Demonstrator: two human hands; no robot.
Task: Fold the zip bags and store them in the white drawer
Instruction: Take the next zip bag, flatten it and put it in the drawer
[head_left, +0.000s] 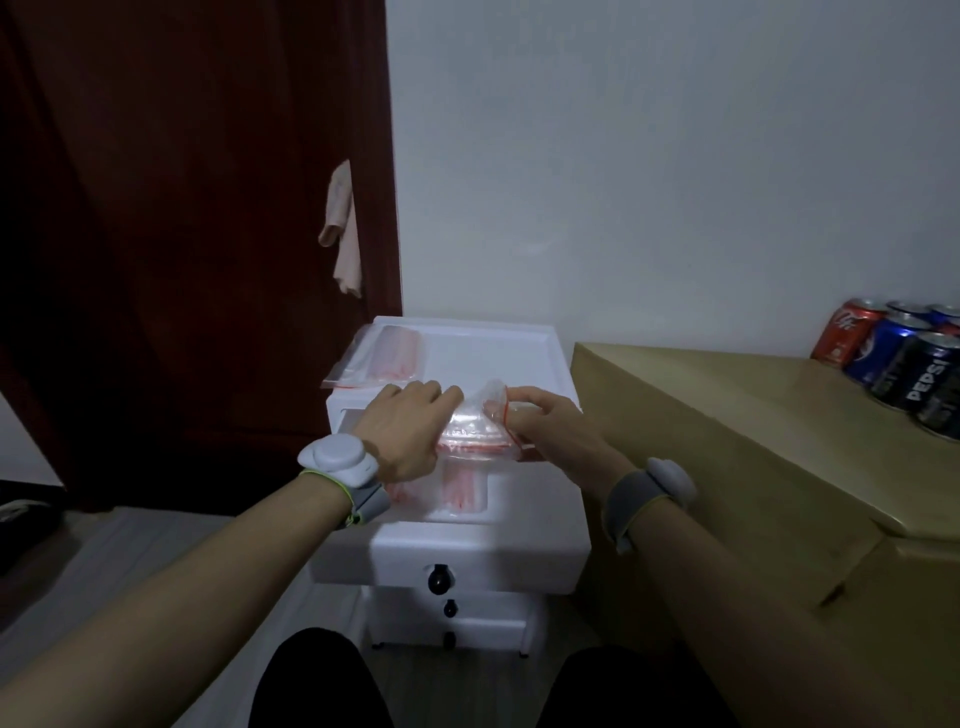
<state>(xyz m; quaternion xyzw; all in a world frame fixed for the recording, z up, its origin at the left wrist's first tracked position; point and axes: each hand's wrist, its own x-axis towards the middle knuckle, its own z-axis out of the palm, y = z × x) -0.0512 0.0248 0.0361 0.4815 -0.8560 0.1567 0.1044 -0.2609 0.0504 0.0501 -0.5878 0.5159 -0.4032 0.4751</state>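
Plainly, in the head view the zip bag (475, 428) is held over the open white drawer (519, 551) — the left hand (410, 431) grips its left edge and the right hand (545, 421) pinches the red-lined edge. The bag looks light, limp and slippery — it is probably best held by the stiffer zip strip.

Centre of frame: left hand (410, 431) holds left edge of clear, red-striped zip bag (475, 427). Right hand (551, 432) pinches bag's raised right corner between thumb and forefinger. Bag sits over open top drawer (519, 558) of white drawer unit (493, 345). More bags (462, 491) lie in drawer, just below hands. Bag stack (379, 358) on unit's top, up-left of hands. Grey band on each wrist. Cardboard box (753, 441) right of unit. Soda cans (904, 358) at right edge. Dark red door (182, 208) on left, pale cloth (344, 234) hanging beside it.
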